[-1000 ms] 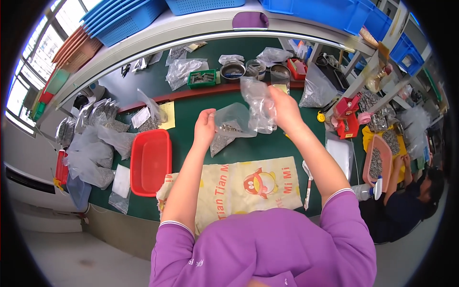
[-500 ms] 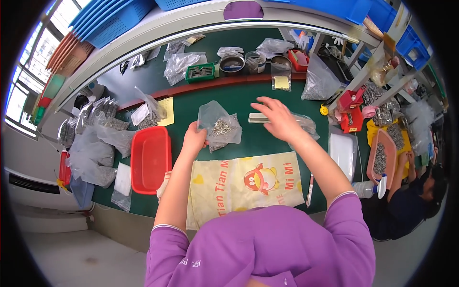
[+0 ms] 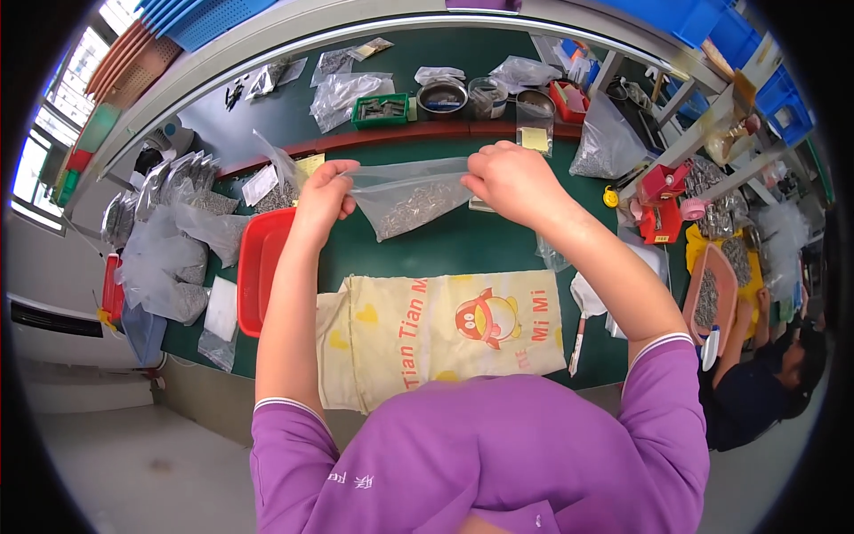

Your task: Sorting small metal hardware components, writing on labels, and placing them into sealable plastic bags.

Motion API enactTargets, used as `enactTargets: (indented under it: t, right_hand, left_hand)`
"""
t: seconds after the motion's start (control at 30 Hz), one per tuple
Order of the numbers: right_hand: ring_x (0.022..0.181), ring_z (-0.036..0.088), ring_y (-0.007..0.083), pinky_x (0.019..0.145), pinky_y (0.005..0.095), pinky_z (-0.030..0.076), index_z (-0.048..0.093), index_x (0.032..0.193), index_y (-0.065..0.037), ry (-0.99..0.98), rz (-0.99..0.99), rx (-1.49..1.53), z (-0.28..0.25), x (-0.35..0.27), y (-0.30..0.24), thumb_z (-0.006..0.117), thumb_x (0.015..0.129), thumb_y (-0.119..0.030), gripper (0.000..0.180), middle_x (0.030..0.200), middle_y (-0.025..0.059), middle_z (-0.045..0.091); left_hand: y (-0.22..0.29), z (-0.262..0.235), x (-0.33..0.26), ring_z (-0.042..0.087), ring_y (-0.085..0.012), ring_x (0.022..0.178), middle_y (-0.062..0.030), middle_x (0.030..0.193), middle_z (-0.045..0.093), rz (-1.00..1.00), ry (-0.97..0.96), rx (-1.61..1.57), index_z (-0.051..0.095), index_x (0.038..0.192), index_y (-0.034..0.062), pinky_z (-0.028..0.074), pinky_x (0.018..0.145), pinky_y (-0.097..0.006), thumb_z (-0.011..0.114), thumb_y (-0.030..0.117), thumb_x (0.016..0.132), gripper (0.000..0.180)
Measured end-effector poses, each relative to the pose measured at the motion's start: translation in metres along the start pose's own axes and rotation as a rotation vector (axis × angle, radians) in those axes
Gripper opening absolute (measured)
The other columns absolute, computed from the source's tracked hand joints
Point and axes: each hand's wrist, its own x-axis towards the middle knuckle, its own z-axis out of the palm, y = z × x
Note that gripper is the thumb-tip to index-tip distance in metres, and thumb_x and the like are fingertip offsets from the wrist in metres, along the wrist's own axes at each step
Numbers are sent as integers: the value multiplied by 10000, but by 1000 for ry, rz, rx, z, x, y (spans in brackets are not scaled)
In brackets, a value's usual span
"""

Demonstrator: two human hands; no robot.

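Stretched between my two hands is a clear plastic bag [image 3: 414, 203] with small silvery metal parts gathered in its lower part. My left hand [image 3: 326, 203] pinches its upper left corner, fingers closed. At the opposite upper corner my right hand [image 3: 514, 181] grips the bag, also closed. The bag hangs above the green tabletop, its top edge pulled nearly straight. Nearer to me lies a cream cloth [image 3: 445, 334] printed with a penguin. A red plastic tub [image 3: 253, 276] stands beside my left forearm.
Filled bags [image 3: 165, 267] crowd the left side. Along the back stand a green tray [image 3: 380, 109], a metal bowl [image 3: 441, 98] and a bag of parts [image 3: 608, 142]. At right, a co-worker [image 3: 761, 378] sits by a pink tub [image 3: 712, 294]. A shelf beam crosses overhead.
My right hand has moved from the strip-like item at right to the bag and taken its right corner. The bag is now lifted and pulled wide. My left hand has shifted left and up.
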Motion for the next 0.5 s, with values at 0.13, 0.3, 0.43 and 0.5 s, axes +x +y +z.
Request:
enactTargets:
  t: [0.13,0.3,0.43,0.5]
  right_hand:
    - [768,571,291,673,406,474,582,724,-43,190,2,33,-19,-7,-5,623,813,-239,219,725,99,581]
    - [769,567,307,681,422,465,580,719,-31,128,47,93,8,-25,1,622,814,-235,229,738,113,588]
    - [772,569,313,687,423,464,581,729,-24,94,75,140,38,-41,0,621,816,-239,235,753,123,590]
    - [780,568,312,682,416,467,575,728,-26,115,87,163,60,-45,3,626,814,-223,221,760,119,589]
  left_hand:
    - [18,8,-1,487,-68,523,-4,649,541,33,61,-49,577,1117,28,380,472,-208,473,93,842,301]
    - [-10,21,2,492,-74,517,-4,645,536,-98,51,-59,582,1088,33,397,470,-207,470,86,817,298]
    - [-44,27,-9,482,-67,526,18,652,509,-187,8,-20,581,1099,36,390,471,-191,476,94,838,287]
    - [-64,32,-14,495,-73,539,1,667,520,-223,48,-43,580,1074,29,400,488,-205,487,123,845,265]
